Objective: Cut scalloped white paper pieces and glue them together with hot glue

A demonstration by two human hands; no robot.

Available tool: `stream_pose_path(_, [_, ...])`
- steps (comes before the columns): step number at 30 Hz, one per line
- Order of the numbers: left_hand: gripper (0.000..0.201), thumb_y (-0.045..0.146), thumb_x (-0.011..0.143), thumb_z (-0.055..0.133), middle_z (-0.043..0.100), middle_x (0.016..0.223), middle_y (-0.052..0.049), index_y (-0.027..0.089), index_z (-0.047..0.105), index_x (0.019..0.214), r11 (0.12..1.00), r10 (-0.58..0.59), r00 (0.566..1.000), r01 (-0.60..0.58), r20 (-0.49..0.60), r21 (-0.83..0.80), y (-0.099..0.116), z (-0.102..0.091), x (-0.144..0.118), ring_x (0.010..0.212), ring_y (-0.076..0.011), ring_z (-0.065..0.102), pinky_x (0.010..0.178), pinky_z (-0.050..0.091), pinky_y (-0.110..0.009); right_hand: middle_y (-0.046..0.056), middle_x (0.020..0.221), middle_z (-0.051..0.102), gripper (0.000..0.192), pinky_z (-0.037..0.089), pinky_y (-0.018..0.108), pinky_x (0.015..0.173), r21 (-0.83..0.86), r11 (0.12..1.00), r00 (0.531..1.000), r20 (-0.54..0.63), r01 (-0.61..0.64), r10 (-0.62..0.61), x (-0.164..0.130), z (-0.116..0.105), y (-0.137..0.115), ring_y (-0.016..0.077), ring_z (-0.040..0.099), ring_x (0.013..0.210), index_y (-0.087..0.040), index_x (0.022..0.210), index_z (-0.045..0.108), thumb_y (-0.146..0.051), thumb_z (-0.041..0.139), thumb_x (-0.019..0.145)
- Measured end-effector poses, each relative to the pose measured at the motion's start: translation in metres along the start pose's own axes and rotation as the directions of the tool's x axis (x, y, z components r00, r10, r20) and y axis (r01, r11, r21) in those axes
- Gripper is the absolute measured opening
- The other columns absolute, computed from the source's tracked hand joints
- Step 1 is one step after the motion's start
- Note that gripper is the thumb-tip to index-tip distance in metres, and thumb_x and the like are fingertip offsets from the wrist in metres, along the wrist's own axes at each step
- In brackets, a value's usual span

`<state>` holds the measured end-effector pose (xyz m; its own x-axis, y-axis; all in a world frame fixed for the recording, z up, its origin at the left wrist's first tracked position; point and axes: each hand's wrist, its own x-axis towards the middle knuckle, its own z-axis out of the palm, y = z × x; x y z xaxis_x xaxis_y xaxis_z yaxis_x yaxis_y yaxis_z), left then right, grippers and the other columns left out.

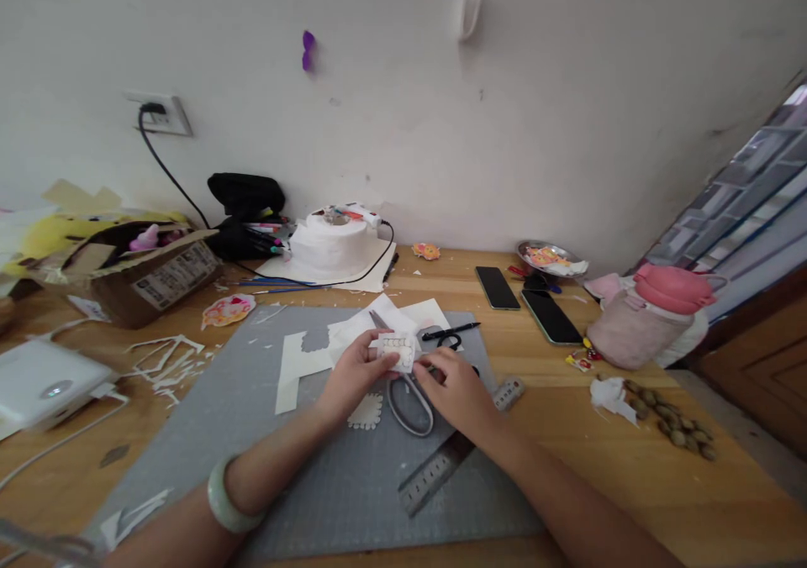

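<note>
Between the thumb and fingers of my left hand (pixel 362 366) is a small white paper piece (pixel 396 351) with a scalloped outline drawn on it. My right hand (pixel 457 387) is closed at the paper's right edge, around what look like small scissors with black handle loops (pixel 450 341); their blades are mostly hidden. Beneath both hands, larger grey-handled scissors (pixel 411 417) lie on the grey cutting mat (pixel 353 492). A scalloped paper cutout (pixel 366 412) rests close to their handle. Partly under my right forearm is a metal ruler (pixel 435 471).
White paper sheets (pixel 293 370) and a black pen (pixel 451 331) lie on the mat's far part. Two phones (pixel 497 288), a metal bowl (pixel 548 257) and a pink-lidded container (pixel 643 324) stand right. Left are a cardboard box (pixel 145 278), paper scraps (pixel 167 358) and a white device (pixel 54 383).
</note>
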<state>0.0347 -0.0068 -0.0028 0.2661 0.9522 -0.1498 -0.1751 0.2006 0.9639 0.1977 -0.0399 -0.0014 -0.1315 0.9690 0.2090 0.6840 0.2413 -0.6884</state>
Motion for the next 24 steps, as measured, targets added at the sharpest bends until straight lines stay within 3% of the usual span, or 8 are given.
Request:
stream_pose_path(4, [0.046,0.029,0.061,0.071,0.069,0.073,-0.002,0.015,0.051,0.100,0.998,-0.048,0.998,0.046,0.043,0.035,-0.003,0.006,-0.005,0.061,-0.0155,0.064,0.055,0.047,-0.023,0.000,0.069,0.057,0.022,0.039,0.023,0.060,0.383,0.915,0.992,0.058,-0.126,0.113,0.006,0.002,0.007,0.0127,0.052,0.064,-0.016,0.075,0.058,-0.037,0.051,0.078])
stream_pose_path(7, [0.049,0.030,0.059,0.072,0.068,0.074,-0.001,0.014,0.052,0.100,0.996,-0.089,0.994,0.087,0.066,0.033,-0.005,0.008,-0.006,0.060,-0.0150,0.063,0.054,0.046,-0.023,-0.002,0.065,0.053,0.020,0.038,0.022,0.057,0.475,0.861,0.984,0.099,-0.180,0.151,0.006,0.004,0.011,0.0109,0.048,0.060,-0.017,0.071,0.055,-0.037,0.055,0.074])
stream_pose_path(12, [0.033,0.036,0.062,0.069,0.064,0.067,0.000,0.014,0.060,0.085,0.991,-0.134,0.984,0.130,0.121,0.037,-0.006,0.008,-0.003,0.059,-0.0128,0.058,0.051,0.042,-0.021,-0.002,0.063,0.052,0.018,0.037,0.021,0.055,0.462,0.865,0.979,0.133,-0.197,0.152,0.005,0.002,0.012,0.0105,0.046,0.059,-0.017,0.067,0.054,-0.034,0.054,0.074])
stream_pose_path(17, [0.030,0.043,0.062,0.068,0.056,0.055,0.003,0.014,0.062,0.066,0.983,-0.176,0.980,0.169,0.097,0.069,0.001,0.007,-0.001,0.051,-0.0089,0.046,0.050,0.038,-0.020,-0.003,0.062,0.050,0.020,0.035,0.021,0.054,0.404,0.899,0.983,0.133,-0.172,0.128,0.006,0.000,0.015,0.0100,0.045,0.058,-0.017,0.067,0.053,-0.035,0.054,0.076])
stream_pose_path(24, [0.032,0.046,0.062,0.067,0.059,0.059,0.001,0.014,0.062,0.067,0.948,-0.313,0.944,0.304,0.100,0.098,0.003,0.004,0.000,0.055,-0.0105,0.049,0.055,0.038,-0.020,-0.003,0.063,0.051,0.017,0.036,0.020,0.054,0.335,0.930,0.984,0.145,-0.150,0.106,0.006,-0.003,0.015,0.0100,0.046,0.060,-0.018,0.066,0.054,-0.030,0.055,0.078])
